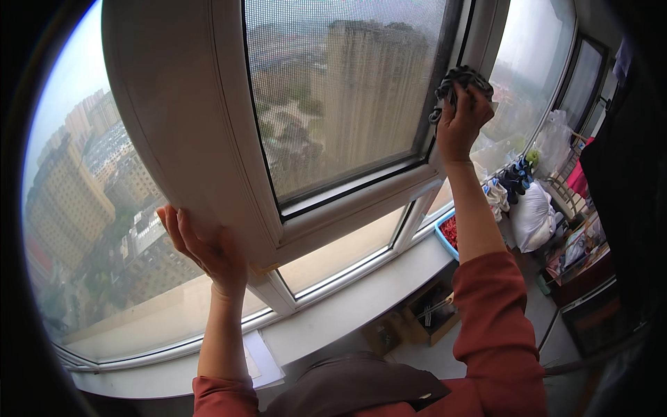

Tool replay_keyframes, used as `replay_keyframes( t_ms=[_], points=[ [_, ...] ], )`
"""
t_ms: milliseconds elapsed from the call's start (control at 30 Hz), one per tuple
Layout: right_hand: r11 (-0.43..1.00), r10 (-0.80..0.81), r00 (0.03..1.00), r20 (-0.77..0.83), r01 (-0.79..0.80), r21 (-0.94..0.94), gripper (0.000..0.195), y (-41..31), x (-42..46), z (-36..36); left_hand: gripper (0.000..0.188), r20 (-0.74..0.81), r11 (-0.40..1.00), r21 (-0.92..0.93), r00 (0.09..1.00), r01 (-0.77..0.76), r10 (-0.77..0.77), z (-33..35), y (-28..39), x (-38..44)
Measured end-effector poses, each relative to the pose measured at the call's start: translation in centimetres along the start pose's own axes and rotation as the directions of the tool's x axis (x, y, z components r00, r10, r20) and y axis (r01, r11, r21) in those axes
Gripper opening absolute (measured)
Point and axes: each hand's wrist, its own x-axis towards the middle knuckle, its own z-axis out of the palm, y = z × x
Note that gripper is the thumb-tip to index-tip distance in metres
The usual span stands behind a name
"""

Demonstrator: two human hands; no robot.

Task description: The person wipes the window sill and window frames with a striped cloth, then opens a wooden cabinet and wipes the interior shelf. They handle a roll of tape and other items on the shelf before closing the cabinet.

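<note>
A crumpled dark grey-and-black cloth is bunched in my right hand. It is pressed to the right side of the white window frame, beside the mesh-covered pane. My left hand lies against the broad white post at the frame's lower left, its fingertips over the post's left edge. Nothing is held in the left hand. Beneath the pane runs the lower rail of the frame, and a small tan piece sits at its left corner.
Below the window runs a white sill with papers on it. A blue tray of red items stands further right, near shoes and a white plastic bag. Under the sill is an open box. Tall buildings show outside.
</note>
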Motion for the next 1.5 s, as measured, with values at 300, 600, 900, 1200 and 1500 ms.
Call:
replay_keyframes(
  t_ms=[300,600,900,1200,1500],
  points=[
    [0.927,0.253,0.822,0.51,-0.358,0.116,0.016,-14.9,-9.3,-7.8,0.051,-0.003,0.993,-0.117,1.0,-0.007,0.006,-0.1,-0.1,0.4],
    [-0.273,0.242,0.429,0.87,-0.831,0.485,0.019,-23.5,-5.5,-12.2,0.042,0.144,0.945,-0.32,0.989,0.075,-0.029,-4.4,0.1,-0.8],
    [0.819,-0.228,0.972,0.054,0.161,0.551,0.044,-31.1,0.0,-6.2,0.037,0.389,0.868,-0.144,0.834,0.475,-0.392,-13.1,-0.8,-10.9],
    [0.839,-0.367,0.928,0.065,0.3,0.455,0.044,-31.4,0.9,-5.5,0.039,0.609,0.82,0.028,0.641,0.571,-0.467,-19.1,-1.5,-17.5],
    [0.795,-0.474,0.856,-0.207,0.517,0.317,0.029,-32.7,19.7,-2.7,0.037,0.646,0.763,-0.124,0.636,0.634,-0.423,-16.7,-0.8,-17.2]
  ],
)
